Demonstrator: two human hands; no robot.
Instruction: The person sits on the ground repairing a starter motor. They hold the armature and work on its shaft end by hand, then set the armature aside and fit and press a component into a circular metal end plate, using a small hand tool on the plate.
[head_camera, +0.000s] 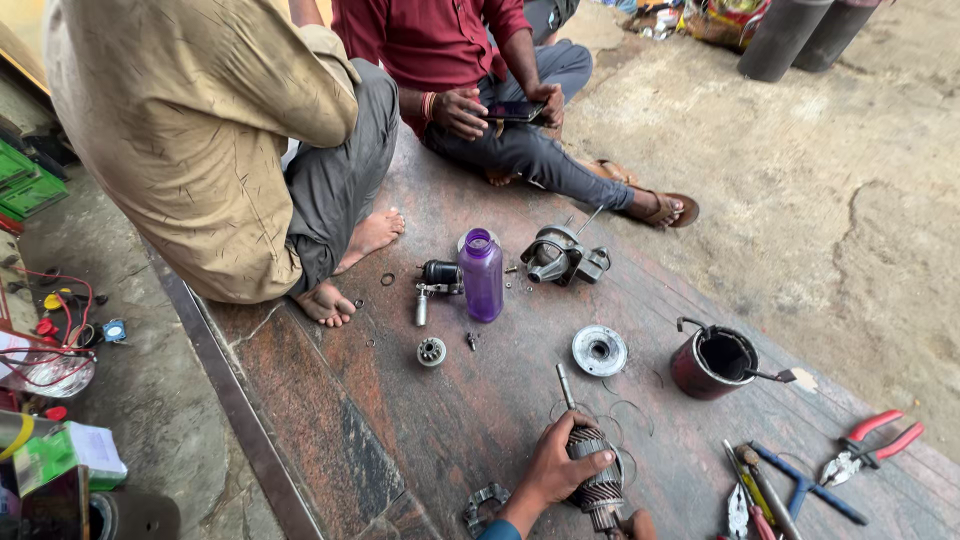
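Left hand (556, 468) closed around motor armature (592, 470) at platform (400, 440) near edge, right hand (640, 524) barely in view, grip unclear, purple bottle (482, 274) mid-platform, red-handled pliers (868, 447) at right edge

Purple bottle (482, 272); red-handled pliers (872, 445); maroon, possibly rusty, housing (712, 363).

Left hand (558, 468) bare, no glove, no ring or watch visible — teal-blue sleeve cuff at wrist, bottom edge of frame. Right hand (640, 524) bare, mostly cut off — only small part shows, sleeve unseen.
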